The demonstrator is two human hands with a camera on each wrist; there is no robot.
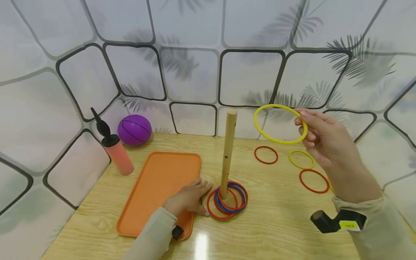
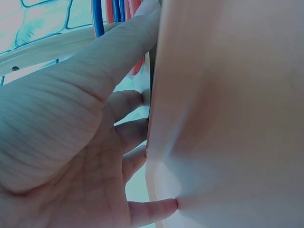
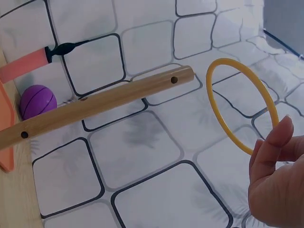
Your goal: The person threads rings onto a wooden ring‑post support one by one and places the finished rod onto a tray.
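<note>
My right hand (image 1: 325,133) pinches a yellow ring (image 1: 280,105) between thumb and fingers, up in the air to the right of the wooden post (image 1: 229,144). In the right wrist view the ring (image 3: 212,102) hangs beyond the post's top end. Several red and blue rings (image 1: 245,202) lie around the foot of the post. My left hand (image 1: 190,198) is spread low beside those rings, over the right edge of the orange tray (image 1: 159,180). Its fingers are extended, with the thumb close to the rings and the little fingertip at the tray in the left wrist view.
Right of the post lie a red ring (image 1: 266,163), a yellow ring (image 1: 290,159) and another red ring (image 1: 313,190). Behind the tray are a pink hand pump (image 1: 121,159) and a purple ball (image 1: 134,130). A patterned wall (image 1: 195,79) borders the table's back.
</note>
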